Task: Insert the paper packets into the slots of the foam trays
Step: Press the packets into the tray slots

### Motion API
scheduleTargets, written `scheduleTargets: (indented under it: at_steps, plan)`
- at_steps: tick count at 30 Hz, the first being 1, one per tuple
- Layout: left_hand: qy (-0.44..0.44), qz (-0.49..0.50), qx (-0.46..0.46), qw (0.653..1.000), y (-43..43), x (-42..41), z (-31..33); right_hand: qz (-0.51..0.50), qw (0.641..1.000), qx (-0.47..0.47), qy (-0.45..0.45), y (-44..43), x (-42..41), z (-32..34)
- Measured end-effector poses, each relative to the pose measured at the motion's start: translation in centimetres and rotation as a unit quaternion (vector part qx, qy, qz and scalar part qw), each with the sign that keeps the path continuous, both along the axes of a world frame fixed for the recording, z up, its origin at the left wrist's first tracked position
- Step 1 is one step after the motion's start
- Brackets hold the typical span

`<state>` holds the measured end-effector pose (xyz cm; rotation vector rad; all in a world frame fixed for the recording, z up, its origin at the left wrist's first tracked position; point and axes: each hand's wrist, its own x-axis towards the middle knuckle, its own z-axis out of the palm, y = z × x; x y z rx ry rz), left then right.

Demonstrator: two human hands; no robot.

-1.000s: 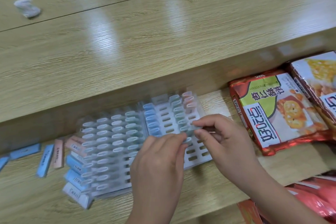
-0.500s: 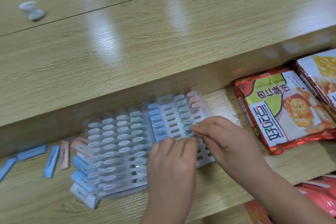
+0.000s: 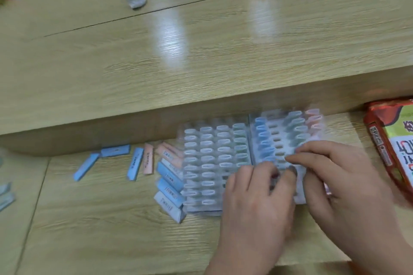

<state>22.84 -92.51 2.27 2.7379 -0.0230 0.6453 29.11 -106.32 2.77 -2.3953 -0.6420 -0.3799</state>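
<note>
Left hand (image 3: 257, 198) and right hand (image 3: 344, 183) are bunched over the right tray (image 3: 277, 134), fingertips meeting around its middle rows. It's too blurry to tell if either grip is clamped on a packet or just curled. The left tray (image 3: 210, 163) sits right against it, visible slots filled. Loose packets (image 3: 136, 163) lie on the bench (image 3: 89, 225) to the left, and there's a snack bag (image 3: 393, 147) far right.

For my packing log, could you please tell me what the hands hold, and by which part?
Cannot be told: the left hand and right hand meet fingertips over the right white slotted foam tray, but blur hides whether anything is pinched.
</note>
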Motion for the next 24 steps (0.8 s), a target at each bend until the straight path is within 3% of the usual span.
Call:
scheduleTargets:
  at_steps: [3,6,11,14,17,24]
  plan:
    - [-0.051,0.032,-0.076,0.995,5.2,-3.1,0.4,0.059,0.998,0.031,0.006,4.9,-2.2,0.9]
    - [-0.064,0.133,-0.175,0.973,11.5,-6.6,0.2,0.125,0.991,0.013,0.046,10.6,-5.2,1.3]
    - [0.104,0.303,-0.273,0.907,19.0,-9.3,-2.2,0.13,0.962,-0.161,0.18,19.2,-8.6,1.3]
    - [0.134,0.322,-0.258,0.901,21.4,-9.0,-3.7,0.098,0.933,-0.287,0.193,23.5,-8.8,1.0]
    - [0.143,0.321,-0.229,0.908,22.9,-7.5,-4.5,0.048,0.932,-0.321,0.159,25.3,-8.8,-0.1]
    - [0.174,0.306,-0.163,0.921,23.9,-5.5,-4.8,0.023,0.904,-0.354,0.237,26.9,-7.6,-1.4]
